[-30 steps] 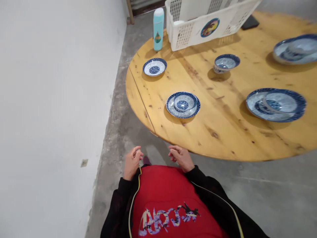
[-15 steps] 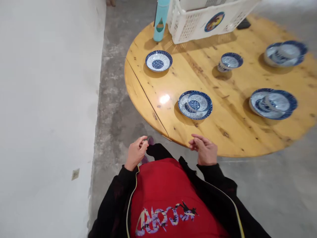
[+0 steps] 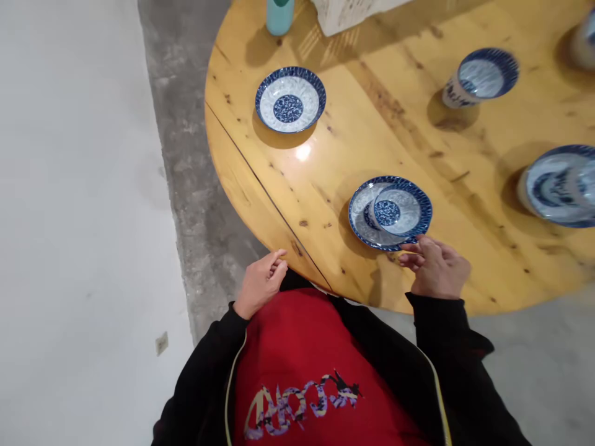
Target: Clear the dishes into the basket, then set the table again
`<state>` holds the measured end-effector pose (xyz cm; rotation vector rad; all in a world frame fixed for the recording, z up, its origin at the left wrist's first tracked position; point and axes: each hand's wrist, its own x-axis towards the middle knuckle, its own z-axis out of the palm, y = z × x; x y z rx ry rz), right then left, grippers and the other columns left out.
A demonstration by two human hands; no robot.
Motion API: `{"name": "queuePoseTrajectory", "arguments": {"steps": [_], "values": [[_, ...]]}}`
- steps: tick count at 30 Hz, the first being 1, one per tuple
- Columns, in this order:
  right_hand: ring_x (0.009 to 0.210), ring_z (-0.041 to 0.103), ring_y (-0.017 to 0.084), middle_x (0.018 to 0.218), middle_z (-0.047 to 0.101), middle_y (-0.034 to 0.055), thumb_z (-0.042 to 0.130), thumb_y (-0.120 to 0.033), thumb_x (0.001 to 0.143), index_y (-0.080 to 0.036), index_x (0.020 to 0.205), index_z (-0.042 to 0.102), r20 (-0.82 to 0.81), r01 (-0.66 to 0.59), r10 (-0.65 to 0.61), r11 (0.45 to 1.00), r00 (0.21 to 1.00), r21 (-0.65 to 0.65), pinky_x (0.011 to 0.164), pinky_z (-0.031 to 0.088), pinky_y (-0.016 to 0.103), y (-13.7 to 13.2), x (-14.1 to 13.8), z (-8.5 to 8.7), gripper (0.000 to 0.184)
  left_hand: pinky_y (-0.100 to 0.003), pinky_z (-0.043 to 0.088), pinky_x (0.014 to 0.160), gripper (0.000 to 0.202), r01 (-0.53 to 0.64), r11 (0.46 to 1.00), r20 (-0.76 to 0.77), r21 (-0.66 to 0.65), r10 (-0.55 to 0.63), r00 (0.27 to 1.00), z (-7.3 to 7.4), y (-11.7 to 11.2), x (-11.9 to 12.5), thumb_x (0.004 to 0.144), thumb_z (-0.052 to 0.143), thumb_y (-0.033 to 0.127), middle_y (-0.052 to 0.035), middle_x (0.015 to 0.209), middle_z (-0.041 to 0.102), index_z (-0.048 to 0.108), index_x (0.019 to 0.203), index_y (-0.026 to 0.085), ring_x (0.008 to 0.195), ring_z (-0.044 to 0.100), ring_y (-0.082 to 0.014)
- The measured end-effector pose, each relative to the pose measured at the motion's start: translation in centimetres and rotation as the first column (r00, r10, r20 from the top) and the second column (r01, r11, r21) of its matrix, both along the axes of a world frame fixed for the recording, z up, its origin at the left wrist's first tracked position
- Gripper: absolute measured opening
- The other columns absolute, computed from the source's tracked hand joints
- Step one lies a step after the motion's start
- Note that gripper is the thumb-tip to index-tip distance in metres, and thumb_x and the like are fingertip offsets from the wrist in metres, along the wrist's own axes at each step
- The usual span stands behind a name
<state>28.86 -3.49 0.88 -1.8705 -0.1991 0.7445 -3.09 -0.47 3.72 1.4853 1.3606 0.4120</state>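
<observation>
Compared with half a second ago, the right hand (image 3: pixel 437 269) is coming further over the wooden table (image 3: pixel 297 198) and is arriving at the rim of the nearest plate (image 3: pixel 359 201); the head camera is also shifting, so that the blue bottle (image 3: pixel 279 21) and the white basket (image 3: pixel 344 17) are now showing only their lower parts.

In the head view, this plate is lying ahead of the right hand and a little to its left, with a small bowl (image 3: pixel 400 210) standing inside it. Being round, the plate is giving no long axis, so it is the near right part of its rim that is facing the fingers. The right hand is clearly being the nearer one. Its fingers are bending, with only a narrow space towards the thumb, and they are overlapping the rim; whether they are already gripping it, I cannot tell.

Further to the left, the left hand (image 3: pixel 263 282) is staying low at the table edge, its fingers loosely curling and holding nothing that I can see. Another plate (image 3: pixel 290 99) is lying well beyond it, and a separate bowl (image 3: pixel 483 74) is standing to the far right.
</observation>
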Motion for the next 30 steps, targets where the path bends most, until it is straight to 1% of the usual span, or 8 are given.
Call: {"name": "queuePoseTrajectory", "arguments": {"steps": [4,7,10,13,17,22,26,30], "values": [[0.038,0.054,0.011,0.057,0.065,0.0017,0.072,-0.033,0.071,-0.016,0.076,0.061,0.022,0.013,-0.012,0.999,1.000,-0.036,0.039,0.045,0.022,1.1,-0.2,-0.3,0.021,-0.026,0.051,0.079,0.036,0.061,0.998,-0.019,0.023,-0.060,0.998,-0.1,4.2,0.9,0.097,0.048,0.034,-0.0037,0.087,0.074,0.070,0.120,0.017,0.078,0.067,-0.0152],[0.036,0.054,0.011,0.055,0.065,0.0013,0.074,-0.038,0.062,-0.014,0.076,0.063,0.037,0.024,-0.022,0.998,0.999,-0.052,0.037,0.045,0.021,1.9,-0.6,-0.2,0.030,-0.024,0.050,0.076,0.036,0.102,0.994,-0.006,0.034,-0.101,0.995,-0.4,6.2,1.7,0.097,0.049,0.032,-0.0025,0.084,0.073,0.070,0.120,0.016,0.074,0.066,-0.0136],[0.036,0.054,0.011,0.054,0.065,0.0009,0.076,-0.041,0.058,-0.015,0.071,0.061,0.042,0.033,-0.031,0.998,0.999,-0.059,0.036,0.045,0.019,2.5,-0.9,-0.1,0.033,-0.024,0.050,0.072,0.037,0.153,0.987,0.009,0.040,-0.154,0.988,-0.6,7.6,2.2,0.098,0.048,0.032,-0.0022,0.082,0.072,0.069,0.121,0.014,0.067,0.062,-0.0117],[0.037,0.054,0.010,0.053,0.063,-0.0010,0.079,-0.041,0.057,-0.017,0.066,0.057,0.056,0.037,-0.033,0.997,0.998,-0.073,0.037,0.047,0.019,2.9,-1.2,-0.1,0.034,-0.024,0.050,0.070,0.037,0.210,0.977,0.021,0.036,-0.211,0.977,-0.7,8.6,2.7,0.098,0.048,0.032,-0.0027,0.085,0.073,0.068,0.123,0.015,0.066,0.060,-0.0115],[0.038,0.054,0.011,0.053,0.063,0.0000,0.079,-0.040,0.060,-0.016,0.072,0.062,0.071,0.095,-0.089,0.992,0.993,-0.081,0.036,0.047,0.020,2.7,-0.9,0.0,0.032,-0.025,0.050,0.071,0.035,0.264,0.964,0.019,0.041,-0.265,0.964,-0.9,9.8,3.0,0.099,0.048,0.031,-0.0027,0.086,0.073,0.068,0.123,0.016,0.067,0.061,-0.0119],[0.040,0.054,0.012,0.053,0.064,0.0021,0.073,-0.033,0.063,-0.015,0.075,0.066,0.188,0.224,-0.202,0.969,0.961,-0.102,0.034,0.043,0.018,2.8,-0.2,1.3,0.023,-0.025,0.051,0.072,0.035,0.312,0.950,0.040,0.017,-0.312,0.949,-1.8,12.0,2.9,0.100,0.048,0.032,-0.0037,0.086,0.074,0.068,0.122,0.015,0.070,0.063,-0.0128],[0.042,0.056,0.013,0.055,0.063,0.0032,0.068,-0.032,0.061,-0.014,0.076,0.068,0.245,0.256,-0.216,0.956,0.945,-0.145,0.035,0.043,0.019,3.9,-0.4,2.6,0.023,-0.026,0.051,0.073,0.036,0.349,0.937,0.053,-0.006,-0.348,0.936,-2.6,14.4,2.7,0.099,0.049,0.032,-0.0047,0.090,0.074,0.068,0.124,0.014,0.072,0.064,-0.0132],[0.040,0.054,0.012,0.052,0.062,0.0002,0.063,-0.031,0.058,-0.017,0.075,0.067,0.350,0.284,-0.218,0.947,0.911,-0.150,0.035,0.042,0.019,5.6,-0.1,3.6,0.022,-0.025,0.051,0.074,0.037,0.365,0.931,0.077,-0.025,-0.362,0.929,-2.9,17.0,2.2,0.099,0.049,0.031,-0.0046,0.092,0.074,0.067,0.127,0.015,0.074,0.064,-0.0129]]}}
